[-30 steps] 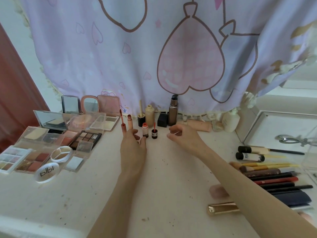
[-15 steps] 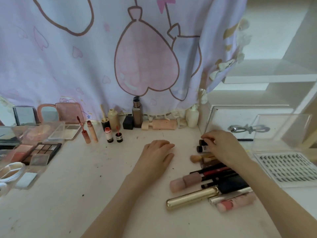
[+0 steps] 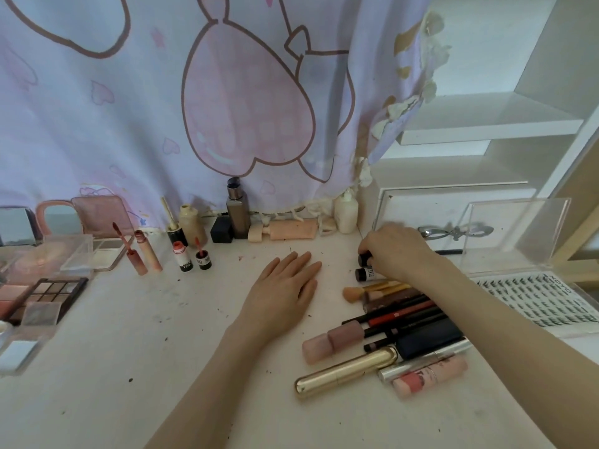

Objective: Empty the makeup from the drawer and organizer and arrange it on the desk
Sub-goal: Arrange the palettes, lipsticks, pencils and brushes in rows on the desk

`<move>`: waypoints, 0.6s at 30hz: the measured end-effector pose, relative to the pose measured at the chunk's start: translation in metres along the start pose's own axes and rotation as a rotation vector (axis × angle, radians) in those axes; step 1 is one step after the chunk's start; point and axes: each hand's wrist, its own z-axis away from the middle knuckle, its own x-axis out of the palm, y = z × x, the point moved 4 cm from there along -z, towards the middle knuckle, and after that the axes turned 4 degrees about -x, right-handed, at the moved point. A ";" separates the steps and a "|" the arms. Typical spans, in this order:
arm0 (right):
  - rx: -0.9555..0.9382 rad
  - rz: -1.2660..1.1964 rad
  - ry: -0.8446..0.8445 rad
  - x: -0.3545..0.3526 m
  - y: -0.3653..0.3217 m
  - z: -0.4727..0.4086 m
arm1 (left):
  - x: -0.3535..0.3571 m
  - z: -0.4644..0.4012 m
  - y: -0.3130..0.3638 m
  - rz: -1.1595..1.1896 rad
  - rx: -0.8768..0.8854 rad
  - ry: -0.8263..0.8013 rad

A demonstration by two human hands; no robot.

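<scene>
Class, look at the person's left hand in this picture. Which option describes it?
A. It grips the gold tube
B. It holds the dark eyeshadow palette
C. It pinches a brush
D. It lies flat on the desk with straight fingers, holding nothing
D: the left hand rests palm down on the bare desk with fingers straight, apart from the gold tube, while the right hand has its grip on a black-capped tube.

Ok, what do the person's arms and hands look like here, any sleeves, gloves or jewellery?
Both forearms are bare as far as the frame shows: no sleeves in view. The left hand and right hand wear no gloves, and no rings, bracelets or watch are visible. Nails look short and unpainted on the left.
</scene>
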 end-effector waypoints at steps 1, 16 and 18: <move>-0.007 0.007 -0.002 -0.001 -0.001 -0.001 | 0.000 0.000 -0.001 0.012 0.001 0.006; 0.044 -1.527 0.287 -0.025 -0.038 0.012 | -0.043 0.011 -0.008 0.679 0.048 0.523; 0.047 -1.617 0.230 -0.022 -0.040 0.013 | -0.046 0.012 -0.006 0.654 0.103 0.550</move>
